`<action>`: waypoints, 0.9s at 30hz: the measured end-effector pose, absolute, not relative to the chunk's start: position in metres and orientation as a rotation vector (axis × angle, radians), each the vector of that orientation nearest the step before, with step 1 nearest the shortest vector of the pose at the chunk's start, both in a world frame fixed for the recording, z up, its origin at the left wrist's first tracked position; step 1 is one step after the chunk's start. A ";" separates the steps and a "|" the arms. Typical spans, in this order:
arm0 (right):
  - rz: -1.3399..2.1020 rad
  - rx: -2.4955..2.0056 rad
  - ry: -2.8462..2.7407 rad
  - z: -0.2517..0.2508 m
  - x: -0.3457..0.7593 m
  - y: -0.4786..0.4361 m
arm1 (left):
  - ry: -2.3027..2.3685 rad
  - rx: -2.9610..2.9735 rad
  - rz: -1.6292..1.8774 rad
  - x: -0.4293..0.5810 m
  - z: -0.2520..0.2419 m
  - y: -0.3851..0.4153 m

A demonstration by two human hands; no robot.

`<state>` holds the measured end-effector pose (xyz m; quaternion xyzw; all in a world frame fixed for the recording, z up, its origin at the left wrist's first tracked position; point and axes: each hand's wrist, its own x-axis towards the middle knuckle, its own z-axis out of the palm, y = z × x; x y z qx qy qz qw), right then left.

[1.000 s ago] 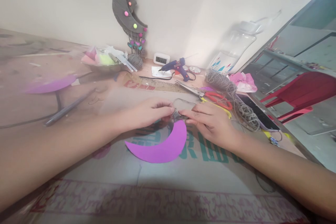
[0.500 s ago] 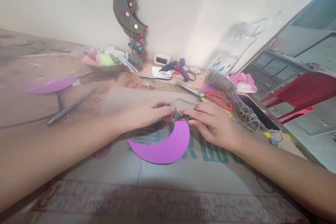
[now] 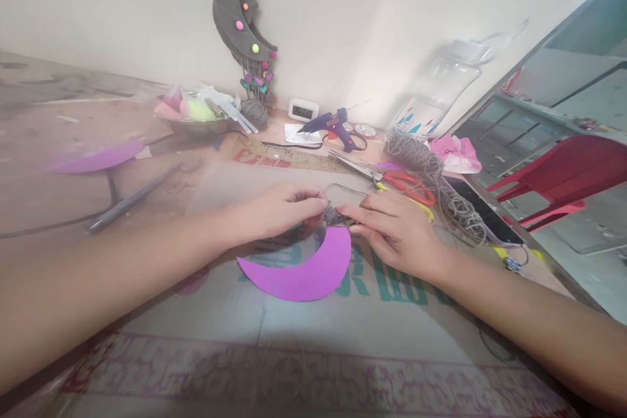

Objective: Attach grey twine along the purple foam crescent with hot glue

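Observation:
A purple crescent cutout [image 3: 306, 274] is held over the printed board, its bare tip pointing left. Grey yarn [image 3: 334, 215] is wrapped around its upper end, between my two hands. My left hand [image 3: 296, 208] is closed, thumb and forefinger pinched on the yarn at the inner edge of the wrapped part. From the other side, my right hand [image 3: 392, 225] grips the wrapped end of the crescent between thumb and fingers. A thin strand loops above the hands toward a loose grey yarn skein [image 3: 416, 153] at the right. The upper tip is hidden by my fingers.
Scissors with red handles [image 3: 409, 186] lie just beyond my right hand. Farther back are a blue glue gun [image 3: 330, 124], a small white clock [image 3: 304, 108] and a bowl of craft bits [image 3: 191, 124]. A phone [image 3: 482, 212] lies right. A decorated grey crescent [image 3: 230, 13] hangs on the wall.
The crescent's lower part has tilted up slightly. Both hands keep nearly the same place and grip; the whole view has shifted a little.

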<state>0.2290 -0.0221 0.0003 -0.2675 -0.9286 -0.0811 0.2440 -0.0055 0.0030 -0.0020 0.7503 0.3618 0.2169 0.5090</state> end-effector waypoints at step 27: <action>-0.173 -0.748 -2.468 -0.001 0.231 -0.021 | 0.859 1.773 0.504 -0.006 0.000 0.003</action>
